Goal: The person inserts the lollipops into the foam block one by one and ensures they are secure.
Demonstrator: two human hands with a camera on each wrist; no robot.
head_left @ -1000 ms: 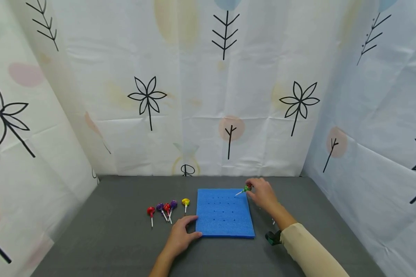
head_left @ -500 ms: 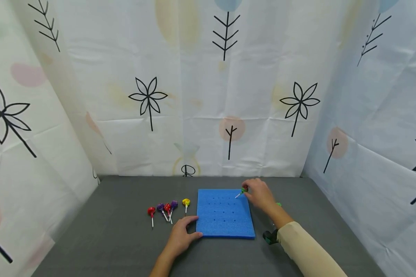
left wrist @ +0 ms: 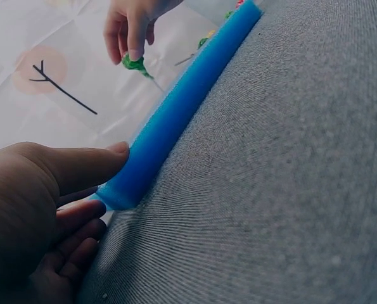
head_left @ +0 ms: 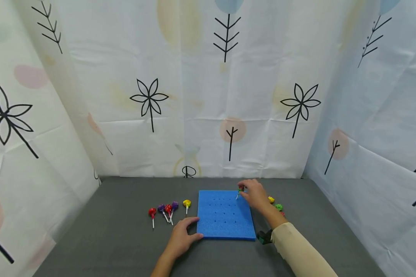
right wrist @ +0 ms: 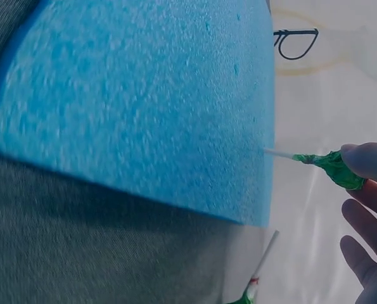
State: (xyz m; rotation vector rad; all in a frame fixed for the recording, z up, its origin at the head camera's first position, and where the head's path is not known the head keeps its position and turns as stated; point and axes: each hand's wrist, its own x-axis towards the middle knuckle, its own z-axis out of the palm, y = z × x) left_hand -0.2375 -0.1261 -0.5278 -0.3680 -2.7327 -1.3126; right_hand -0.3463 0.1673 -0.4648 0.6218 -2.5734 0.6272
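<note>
A blue foam board point(head_left: 225, 231) with rows of small holes lies on the grey table. At its front left corner my left hand point(head_left: 181, 237) touches the edges with extended thumb and index finger; the other fingers sit loosely beneath in the left wrist view. Over the back right part of the board, my right hand point(head_left: 255, 195) pinches a green-wrapped lollipop point(right wrist: 337, 170) by its head, between thumb and fingers. Its white stick point(right wrist: 280, 153) points down, the tip right at the foam surface. The hand partly covers the lollipop head in the head view.
Left of the board lie a yellow lollipop point(head_left: 187, 203), a red lollipop point(head_left: 152, 212) and a small cluster with purple lollipops point(head_left: 175, 206). Beyond the right forearm are a yellow lollipop point(head_left: 271, 199) and a green lollipop point(head_left: 279, 207). A patterned cloth wall point(head_left: 208, 154) stands behind.
My right hand has moved left with the lollipop, whose stick has swung from slanted toward upright. Lollipops right of the board have come into sight. The left hand keeps its place.
</note>
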